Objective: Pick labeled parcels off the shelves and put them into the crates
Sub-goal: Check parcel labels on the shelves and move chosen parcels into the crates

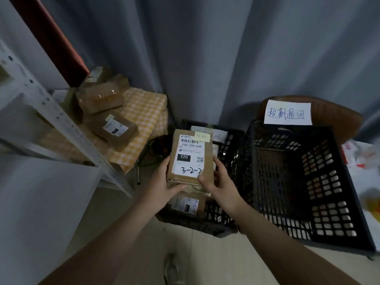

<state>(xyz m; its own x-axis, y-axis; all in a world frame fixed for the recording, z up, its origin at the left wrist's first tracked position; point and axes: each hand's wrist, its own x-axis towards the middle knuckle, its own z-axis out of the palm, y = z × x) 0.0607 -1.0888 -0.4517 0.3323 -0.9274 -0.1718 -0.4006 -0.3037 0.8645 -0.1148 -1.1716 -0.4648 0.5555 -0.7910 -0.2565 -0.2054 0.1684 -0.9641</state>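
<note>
Grey curtain folds fill the background behind a dim corner, with pale floor under the person's forearms. Both hands hold one brown parcel (190, 159) between them, above the near end of a small black crate (232, 153). The parcel's long axis runs away from the person: its near short end sits in the hands and its far end points toward the curtain. Its labelled face is tipped up to the camera, so the print "220-220-C40" and the handwritten "3-2-" read upright. The left hand (164, 182) grips the lower left edge, with its fingers behind the parcel and its thumb along the bottom. The right hand (218, 182) curls round the lower right edge, with its thumb pressing the label's corner. Directly below the hands, a second labelled parcel (188, 205) lies flat inside that crate. To the right of the right hand stands a larger black crate (329, 202), touching the small one, with a handwritten paper sign (287, 113) above its far rim. To the left of the left hand and farther away, more brown parcels (115, 130) lie stacked on a yellow checked cloth (148, 112). A white perforated shelf post (51, 112) slants across in front of them.
</note>
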